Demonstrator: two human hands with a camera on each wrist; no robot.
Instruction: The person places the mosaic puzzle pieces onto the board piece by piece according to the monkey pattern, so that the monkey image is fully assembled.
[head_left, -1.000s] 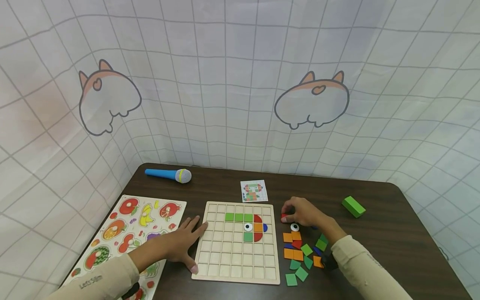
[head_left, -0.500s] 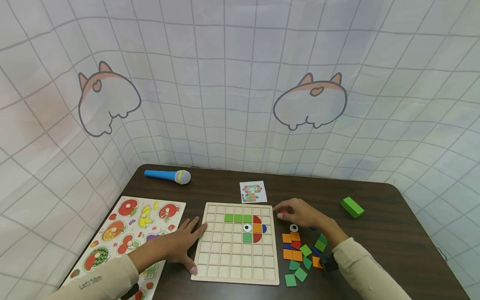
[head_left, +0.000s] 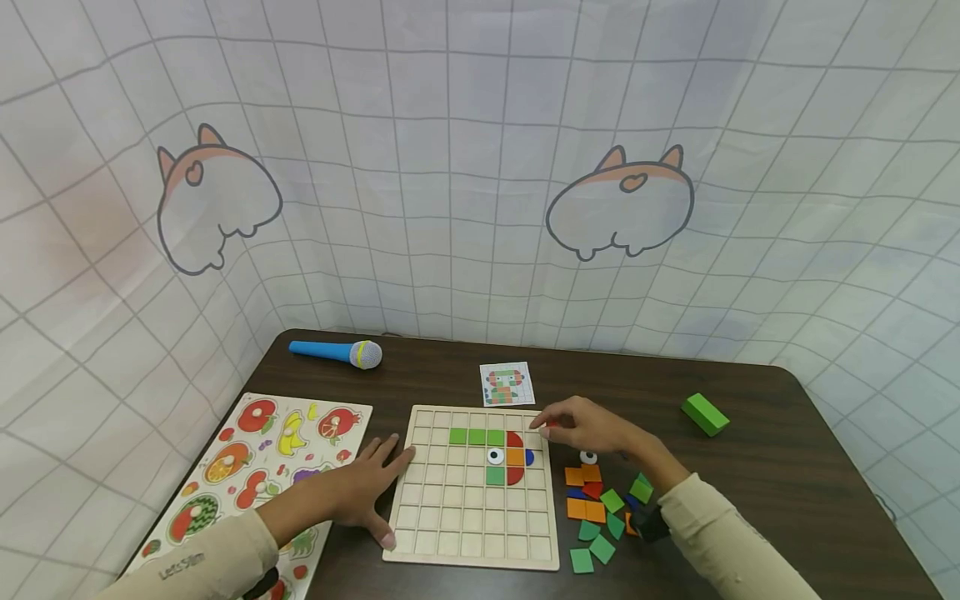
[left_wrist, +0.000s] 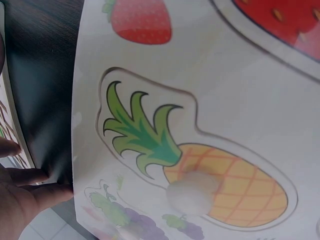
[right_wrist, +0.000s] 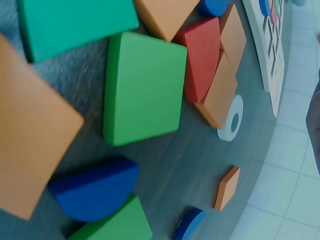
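Observation:
In the head view, my right hand pinches a small red piece, mostly covered by the fingertips, over the upper right edge of a wooden grid board. My left hand rests with fingers spread at the board's left edge; its fingers show at the left of the left wrist view. Set in the grid are a row of green squares, a white eye disc, an orange square, red rounded pieces, a blue half-round and a teal square.
Loose orange squares, green pieces, blue half-rounds and another eye disc lie right of the board. A patterned card, toy microphone, green block and fruit knob puzzle are also on the table.
My right hand has carried the red piece leftward, from the table beside the board to over its upper right edge. The left hand has stayed in place.

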